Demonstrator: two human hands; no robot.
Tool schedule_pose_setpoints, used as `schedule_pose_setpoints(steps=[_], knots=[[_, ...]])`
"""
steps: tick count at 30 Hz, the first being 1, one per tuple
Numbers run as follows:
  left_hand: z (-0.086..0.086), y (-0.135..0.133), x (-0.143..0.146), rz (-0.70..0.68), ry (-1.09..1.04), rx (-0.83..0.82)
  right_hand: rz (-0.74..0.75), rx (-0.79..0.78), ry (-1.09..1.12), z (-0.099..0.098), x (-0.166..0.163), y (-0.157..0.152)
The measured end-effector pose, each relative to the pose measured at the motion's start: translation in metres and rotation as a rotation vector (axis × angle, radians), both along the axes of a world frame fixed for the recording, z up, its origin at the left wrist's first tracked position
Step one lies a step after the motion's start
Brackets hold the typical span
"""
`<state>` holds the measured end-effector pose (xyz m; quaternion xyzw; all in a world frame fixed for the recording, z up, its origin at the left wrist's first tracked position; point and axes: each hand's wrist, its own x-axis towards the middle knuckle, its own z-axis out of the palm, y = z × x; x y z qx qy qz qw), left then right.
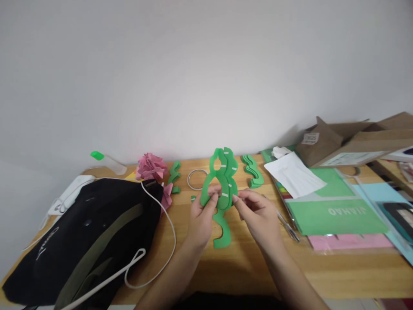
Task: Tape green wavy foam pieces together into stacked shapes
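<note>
Both hands hold up a green paper cutout (223, 181) with wavy edges, its layers partly fanned apart and small white strips showing on it. My left hand (204, 211) pinches its lower left side. At the lower right edge, my right hand (257, 211) has thumb and fingers closed on the paper. Below them on the table lies another wavy green paper piece (223, 234). Stacked green wavy cutouts (253, 171) sit behind to the right, and more green pieces (174, 174) lie behind to the left. A tape ring (188, 180) rests behind my left hand.
A black bag (97, 232) with a white cord (171, 224) covers the left of the wooden table (245, 267). Pink paper flowers (151, 165) and a green-capped glue bottle (108, 161) stand behind. Rightward are scissors (288, 226), green paper packs (338, 217) and a cardboard box (358, 142).
</note>
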<state>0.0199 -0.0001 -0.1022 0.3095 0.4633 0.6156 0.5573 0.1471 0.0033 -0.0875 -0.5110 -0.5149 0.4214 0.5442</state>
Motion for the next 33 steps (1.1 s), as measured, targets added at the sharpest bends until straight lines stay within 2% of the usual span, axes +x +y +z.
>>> schedule_pose_setpoints(steps=[5, 12, 24, 29, 33], knots=[[0.002, -0.001, -0.001, 0.000, 0.200, 0.085, 0.002, -0.012, 0.017, 0.000, 0.000, 0.000], [0.013, -0.002, -0.001, -0.003, 0.275, 0.128, 0.032, -0.026, 0.026, 0.001, -0.002, 0.001], [0.004, -0.004, -0.002, -0.013, 0.467, 0.144, 0.092, -0.024, -0.023, 0.002, 0.001, 0.001], [0.005, -0.003, -0.003, 0.027, 0.568, 0.196, 0.015, -0.001, -0.131, 0.000, -0.001, 0.000], [0.000, -0.002, -0.002, 0.062, 0.652, 0.252, 0.015, -0.098, -0.127, -0.010, 0.000, 0.002]])
